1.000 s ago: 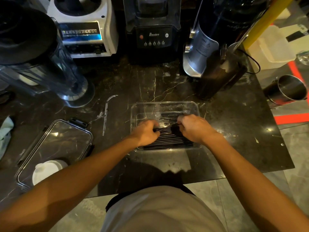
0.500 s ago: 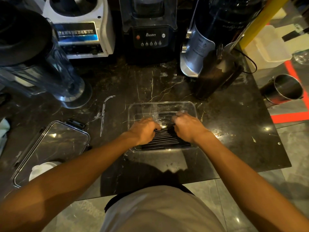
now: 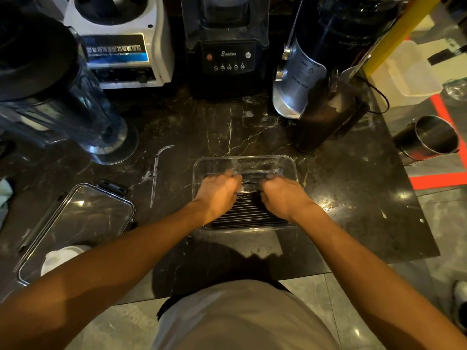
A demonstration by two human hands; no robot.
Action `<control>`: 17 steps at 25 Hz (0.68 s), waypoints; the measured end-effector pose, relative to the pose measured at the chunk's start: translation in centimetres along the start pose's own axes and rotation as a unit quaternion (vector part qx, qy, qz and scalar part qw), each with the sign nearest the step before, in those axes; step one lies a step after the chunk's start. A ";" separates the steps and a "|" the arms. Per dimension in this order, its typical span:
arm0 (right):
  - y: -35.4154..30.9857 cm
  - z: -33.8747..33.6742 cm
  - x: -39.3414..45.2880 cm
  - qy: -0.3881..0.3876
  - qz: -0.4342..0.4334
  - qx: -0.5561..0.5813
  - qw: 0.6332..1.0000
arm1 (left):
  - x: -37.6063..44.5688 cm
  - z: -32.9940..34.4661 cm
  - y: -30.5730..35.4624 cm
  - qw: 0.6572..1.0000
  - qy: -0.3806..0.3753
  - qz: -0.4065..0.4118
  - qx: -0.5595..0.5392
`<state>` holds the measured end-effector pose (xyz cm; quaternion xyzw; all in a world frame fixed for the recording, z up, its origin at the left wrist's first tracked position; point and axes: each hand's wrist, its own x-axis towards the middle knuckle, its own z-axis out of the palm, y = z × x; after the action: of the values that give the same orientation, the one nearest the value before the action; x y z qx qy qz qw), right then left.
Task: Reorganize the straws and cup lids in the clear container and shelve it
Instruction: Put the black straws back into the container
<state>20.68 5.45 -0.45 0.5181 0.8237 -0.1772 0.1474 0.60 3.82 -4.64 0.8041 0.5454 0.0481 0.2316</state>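
A clear rectangular container [image 3: 290, 165] sits on the dark marble counter in front of me. Black straws [image 3: 249, 213] lie side by side across its near half. Both hands reach into it. My left hand [image 3: 218, 192] and my right hand [image 3: 284, 195] have curled fingers and together grip a bunch of wrapped straws [image 3: 251, 178] lying crosswise in the middle of the container. The fingertips are blurred. The container's clear lid [image 3: 75, 223] lies at the left, with white cup lids [image 3: 60, 256] seen through its near corner.
Blenders [image 3: 227, 46] and a white machine [image 3: 121, 46] line the back of the counter, a blender jug [image 3: 63, 97] lies at the left, a grinder [image 3: 316, 84] stands back right. One clear wrapped straw [image 3: 155, 178] lies left of the container. A steel cup [image 3: 429, 137] is off the right edge.
Both hands have moved away from me, from the near rows of straws toward the container's middle, taking the bunch of straws along. The container has stayed in place.
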 end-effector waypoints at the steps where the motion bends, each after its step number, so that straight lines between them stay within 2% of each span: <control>1: -0.2 -0.1 0.2 0.022 -0.001 0.003 1.000 | 0.2 0.0 0.0 1.000 0.017 -0.002 0.000; 3: -0.4 -0.2 0.5 0.034 0.008 -0.004 0.999 | 0.6 0.1 0.2 0.999 0.038 -0.020 0.009; 9: -0.4 0.2 0.9 -0.022 0.036 -0.043 0.998 | 1.6 0.5 0.6 0.996 0.026 -0.048 0.076; 17: -0.8 -0.7 1.3 0.020 0.015 -0.015 1.000 | 1.0 -0.6 0.3 0.996 0.001 -0.061 0.061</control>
<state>19.40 6.52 -0.29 0.5315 0.8211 -0.1526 0.1413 1.01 4.80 -4.15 0.7818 0.5957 0.0014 0.1842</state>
